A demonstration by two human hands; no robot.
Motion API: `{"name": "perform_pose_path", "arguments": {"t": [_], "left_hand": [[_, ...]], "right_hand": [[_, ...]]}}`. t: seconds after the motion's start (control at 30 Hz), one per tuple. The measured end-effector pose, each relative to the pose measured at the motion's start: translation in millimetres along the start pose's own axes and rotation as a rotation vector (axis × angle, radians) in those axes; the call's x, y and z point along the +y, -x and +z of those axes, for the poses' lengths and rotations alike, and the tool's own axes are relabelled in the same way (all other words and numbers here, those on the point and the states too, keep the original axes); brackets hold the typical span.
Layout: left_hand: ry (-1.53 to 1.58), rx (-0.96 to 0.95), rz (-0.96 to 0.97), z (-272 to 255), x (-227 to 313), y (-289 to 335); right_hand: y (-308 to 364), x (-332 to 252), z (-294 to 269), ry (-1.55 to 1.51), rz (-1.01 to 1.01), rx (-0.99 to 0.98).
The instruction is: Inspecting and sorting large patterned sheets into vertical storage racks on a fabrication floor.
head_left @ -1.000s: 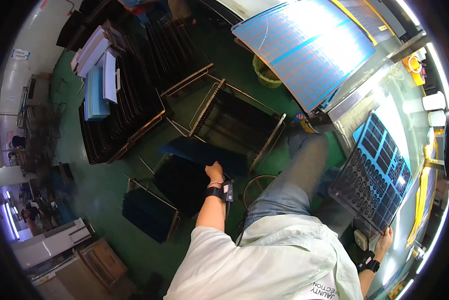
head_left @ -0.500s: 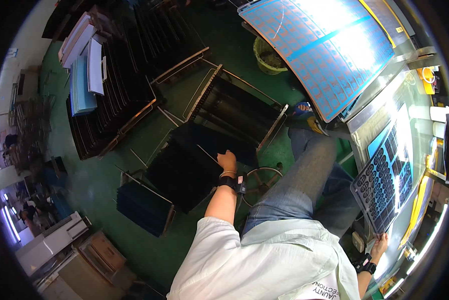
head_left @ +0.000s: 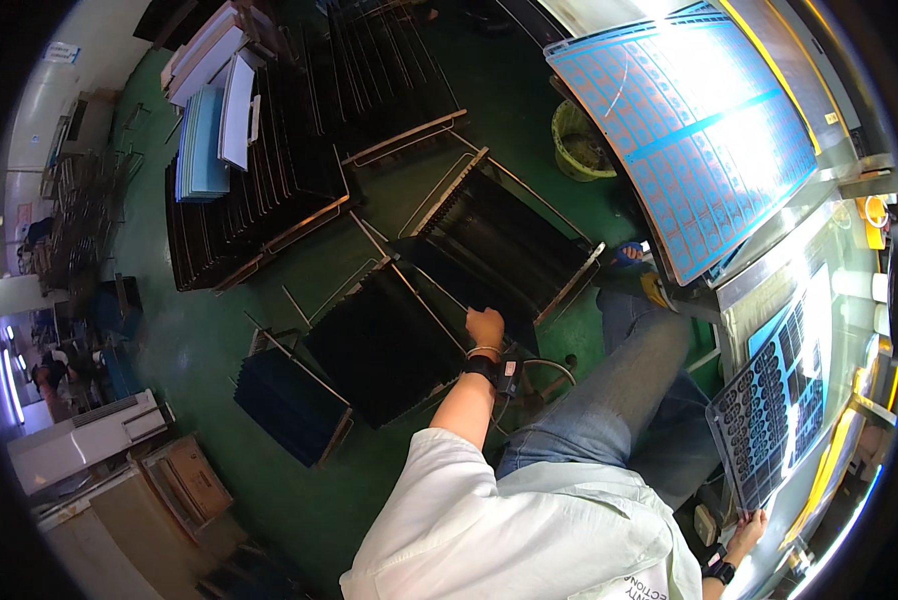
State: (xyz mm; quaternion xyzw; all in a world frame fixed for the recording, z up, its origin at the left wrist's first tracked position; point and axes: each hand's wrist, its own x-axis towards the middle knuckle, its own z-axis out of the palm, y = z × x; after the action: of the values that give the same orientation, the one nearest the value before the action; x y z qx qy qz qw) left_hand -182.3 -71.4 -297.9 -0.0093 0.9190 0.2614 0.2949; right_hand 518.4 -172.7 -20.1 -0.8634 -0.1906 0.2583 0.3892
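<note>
My left hand (head_left: pixel 486 328) is closed in a pinch at the near edge of a dark panel (head_left: pixel 447 278), which stands between two floor racks. Its fingertips are partly hidden. Just left of it is a rack of dark upright panels (head_left: pixel 379 345); beyond it is another slotted rack (head_left: pixel 509 235). At the lower right, my right hand (head_left: pixel 748 530) grips the near corner of a clear film with black patterns (head_left: pixel 769 400). The film lies tilted over a blue sheet (head_left: pixel 764 330) on the bright worktable (head_left: pixel 754 295).
A large blue-and-copper patterned panel (head_left: pixel 699 150) rests at the worktable's far end. Below it a yellow-green bucket (head_left: pixel 581 150) is on the floor. A smaller rack (head_left: pixel 289 405) and a large rack (head_left: pixel 259 190) with pale boards (head_left: pixel 204 145) stand left. A wheel-like ring (head_left: pixel 559 370) is near my leg.
The dark panel and my left hand have shifted right, uncovering the top of the nearer rack. My right hand still holds the film's corner. The whole view has turned slightly.
</note>
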Motion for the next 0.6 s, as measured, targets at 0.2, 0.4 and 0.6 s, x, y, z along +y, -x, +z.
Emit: {"name": "perform_pose_path", "arguments": {"t": [0.2, 0.4, 0.6], "left_hand": [[0.038, 0.020, 0.008, 5.6, -4.4, -8.0], [-0.056, -0.108, 0.139, 16.2, -19.5, -53.9], [-0.110, -0.284, 0.314, -21.9, 30.3, -21.0]], "right_hand": [[-8.4, 4.9, -1.1, -0.023, -0.014, -0.043], [-10.8, 9.7, -8.1, 0.063, -0.012, 0.006], [20.4, 0.9, -17.7, -0.220, -0.017, -0.332]]}}
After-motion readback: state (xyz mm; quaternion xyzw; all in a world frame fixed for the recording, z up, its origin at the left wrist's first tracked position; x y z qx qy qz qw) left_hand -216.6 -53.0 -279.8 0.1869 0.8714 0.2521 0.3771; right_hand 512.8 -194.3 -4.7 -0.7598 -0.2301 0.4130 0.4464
